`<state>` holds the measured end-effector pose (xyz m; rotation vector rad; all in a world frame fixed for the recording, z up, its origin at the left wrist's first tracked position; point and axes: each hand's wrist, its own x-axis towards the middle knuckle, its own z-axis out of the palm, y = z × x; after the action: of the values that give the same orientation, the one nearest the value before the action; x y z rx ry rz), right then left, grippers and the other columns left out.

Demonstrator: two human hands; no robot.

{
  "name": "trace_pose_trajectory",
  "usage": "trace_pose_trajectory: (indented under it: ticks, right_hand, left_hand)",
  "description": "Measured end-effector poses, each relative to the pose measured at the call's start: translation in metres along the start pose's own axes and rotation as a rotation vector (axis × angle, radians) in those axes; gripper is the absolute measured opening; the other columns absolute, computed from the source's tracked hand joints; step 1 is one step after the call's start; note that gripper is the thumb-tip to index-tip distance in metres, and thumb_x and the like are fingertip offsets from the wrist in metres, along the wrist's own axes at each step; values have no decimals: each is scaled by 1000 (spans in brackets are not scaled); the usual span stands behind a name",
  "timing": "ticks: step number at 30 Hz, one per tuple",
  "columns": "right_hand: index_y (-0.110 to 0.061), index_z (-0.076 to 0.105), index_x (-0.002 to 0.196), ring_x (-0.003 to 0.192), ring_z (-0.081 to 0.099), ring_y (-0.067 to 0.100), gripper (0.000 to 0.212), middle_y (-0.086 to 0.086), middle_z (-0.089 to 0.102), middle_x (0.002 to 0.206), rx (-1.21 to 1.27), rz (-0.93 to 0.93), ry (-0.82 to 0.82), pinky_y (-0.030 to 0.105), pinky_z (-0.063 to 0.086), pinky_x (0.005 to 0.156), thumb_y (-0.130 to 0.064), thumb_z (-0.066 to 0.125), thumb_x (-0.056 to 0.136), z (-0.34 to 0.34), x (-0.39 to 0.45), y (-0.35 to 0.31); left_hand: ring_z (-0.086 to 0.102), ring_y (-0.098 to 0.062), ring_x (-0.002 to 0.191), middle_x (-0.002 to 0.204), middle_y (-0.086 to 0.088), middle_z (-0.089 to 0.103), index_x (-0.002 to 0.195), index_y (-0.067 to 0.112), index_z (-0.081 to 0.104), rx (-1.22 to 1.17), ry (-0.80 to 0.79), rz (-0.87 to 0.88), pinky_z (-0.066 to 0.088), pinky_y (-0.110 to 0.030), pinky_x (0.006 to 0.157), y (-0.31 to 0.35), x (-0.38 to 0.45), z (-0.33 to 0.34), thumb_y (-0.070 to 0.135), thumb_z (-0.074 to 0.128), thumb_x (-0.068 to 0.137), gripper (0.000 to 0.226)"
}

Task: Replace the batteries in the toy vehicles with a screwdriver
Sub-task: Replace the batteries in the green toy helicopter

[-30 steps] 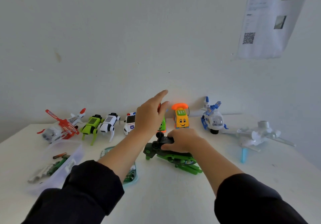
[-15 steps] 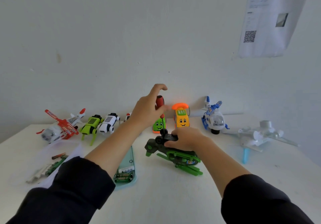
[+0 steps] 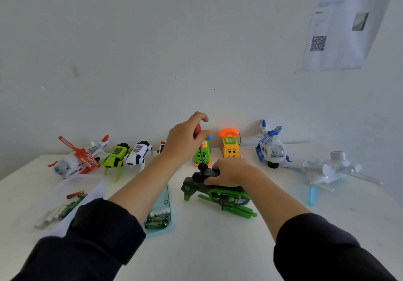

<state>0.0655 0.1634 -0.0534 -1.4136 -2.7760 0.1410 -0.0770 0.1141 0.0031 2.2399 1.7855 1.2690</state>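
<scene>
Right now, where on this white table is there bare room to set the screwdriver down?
Bare tabletop lies near you between the two dark sleeves, and to the right between the green toy helicopter and the pale translucent toy plane. The back row by the wall and the left side with loose batteries are crowded.

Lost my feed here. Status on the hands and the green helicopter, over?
Left hand grips red-handled screwdriver, upright, shaft down toward the toy. Right hand holds green helicopter on the table. Nothing blocking; screw itself not visible.
</scene>
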Motion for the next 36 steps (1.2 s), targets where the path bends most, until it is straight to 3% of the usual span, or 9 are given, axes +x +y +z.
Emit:
trace_pose_trajectory:
  ticks: [7,10,13,17,20,25,28,32,36]
  right_hand:
    - [-17,65,97,79,59,19,50,1,60,82,4,2,3,29,43,66,-63,51,83,1,1,1]
    - [-16,65,98,79,59,19,50,1,60,82,-2,-3,1,29,43,66,-62,51,84,1,1,1]
    - [-16,65,98,82,61,20,49,2,61,84,11,-3,-5,30,45,68,-61,52,84,1,0,0]
    - [-16,65,97,79,59,20,50,1,59,81,7,0,4,29,43,65,-62,53,83,0,0,1]
    - [-16,65,97,79,59,20,50,1,59,81,10,4,3,29,43,65,-62,53,83,1,0,0]
    - [-16,64,96,81,61,21,49,1,60,83,8,-1,9,30,44,67,-62,53,82,2,0,1]
    - [-16,64,96,78,59,20,49,1,59,81,-4,-4,23,29,42,65,-61,53,83,1,-1,-1]
    - [-17,64,97,76,56,20,47,0,57,79,-28,-9,36,30,43,66,-61,52,83,2,-3,-4]
    - [-16,64,96,74,55,20,48,-1,54,76,-28,-2,35,30,42,66,-61,52,83,2,-5,-4]
  left_hand:
    - [43,-19,129,139,-12,42,130,16,40,-154,-263,-150,49,-43,96,9,13,-7,-1,31,95,40]
    - [55,-18,115,130,-7,53,130,17,46,-144,-219,-95,51,-37,94,7,15,-5,5,47,95,38]
    - [61,-25,78,93,-2,58,118,22,54,-75,-66,-58,53,-35,77,4,15,0,19,66,87,34]
    - [58,-24,63,62,3,55,87,15,56,76,26,-22,44,-31,60,2,18,1,40,70,81,29]
    - [61,-26,72,74,-3,63,80,14,50,139,-13,-119,46,-36,67,-2,20,0,48,51,90,35]
    - [62,-28,93,101,-7,55,112,13,54,-315,-145,-197,50,-42,86,3,18,-7,10,37,97,22]
    - [68,-23,76,85,-5,60,129,24,50,-130,-58,-83,55,-40,80,0,11,-1,20,48,97,32]
    - [66,-24,70,78,-3,58,115,20,55,-14,-38,-74,52,-42,77,3,15,-4,29,49,96,22]
    - [53,-23,117,136,-11,44,138,15,39,-179,-229,-198,39,-31,101,6,21,-6,6,34,98,41]
